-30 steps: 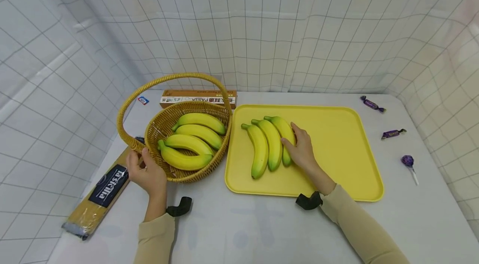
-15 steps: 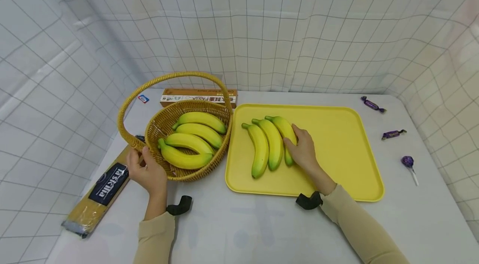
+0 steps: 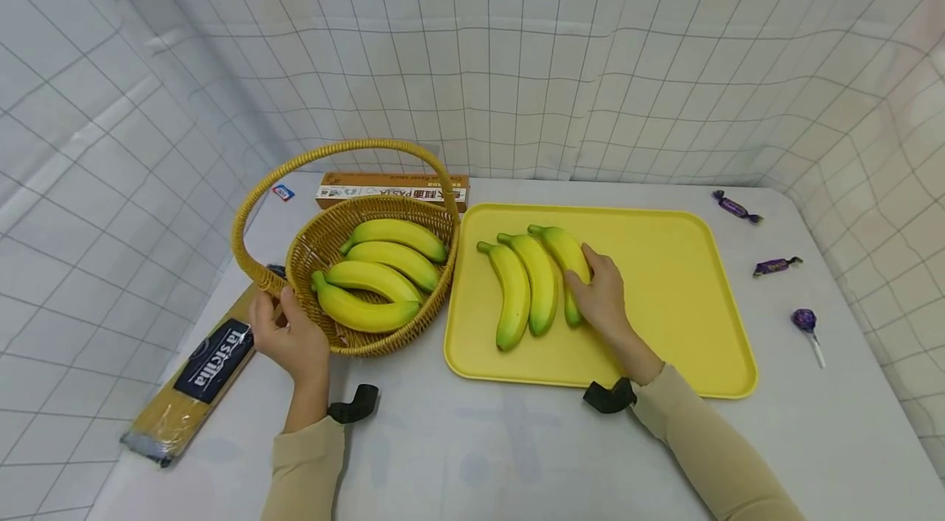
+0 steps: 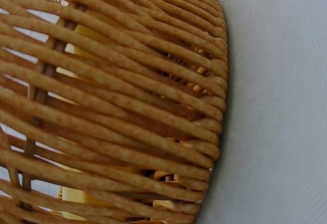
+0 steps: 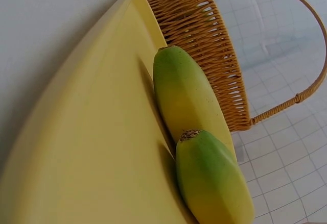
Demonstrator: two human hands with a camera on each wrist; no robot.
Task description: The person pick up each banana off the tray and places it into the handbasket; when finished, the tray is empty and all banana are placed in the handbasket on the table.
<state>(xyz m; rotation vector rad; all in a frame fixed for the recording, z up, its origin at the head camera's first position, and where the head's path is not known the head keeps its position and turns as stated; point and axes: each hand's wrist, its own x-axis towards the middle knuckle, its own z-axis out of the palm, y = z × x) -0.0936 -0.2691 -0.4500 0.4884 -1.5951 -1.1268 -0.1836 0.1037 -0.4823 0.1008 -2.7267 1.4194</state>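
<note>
We see the right hand (image 3: 601,291) curled over the rightmost banana (image 3: 569,262) of three lying side by side on the yellow tray (image 3: 679,291), toward the tray's left half. The left hand (image 3: 289,336) grips the wicker basket (image 3: 325,238) at its near-left rim, just left of the tray; four bananas (image 3: 372,279) lie inside it. A pasta packet (image 3: 195,381) lies on the counter (image 3: 517,455) left of the basket.
</note>
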